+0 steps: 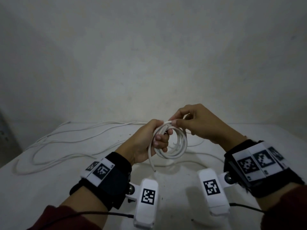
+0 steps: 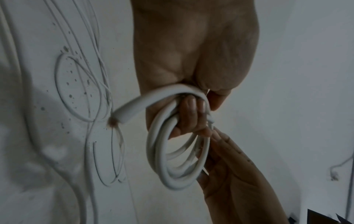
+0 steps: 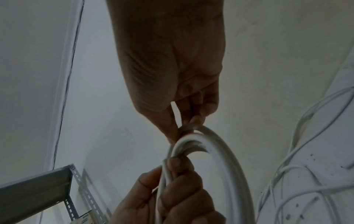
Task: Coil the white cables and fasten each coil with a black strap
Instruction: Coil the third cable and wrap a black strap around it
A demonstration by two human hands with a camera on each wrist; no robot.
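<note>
coil (image 2: 178, 159) blurred; cable end (image 2: 114, 121) blurred

Dark red long sleeves (image 1: 66, 218) cover both forearms. Each wrist bears a broad black fabric band (image 1: 108, 180) carrying white plates printed with black square markers (image 1: 101, 171), a white marker-tagged camera housing (image 1: 147, 201), and a thin black cable (image 1: 93, 214).

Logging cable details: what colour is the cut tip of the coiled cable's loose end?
Coppery brown, on the white cable end sticking out of the left hand; clearest in the left wrist view.
</note>
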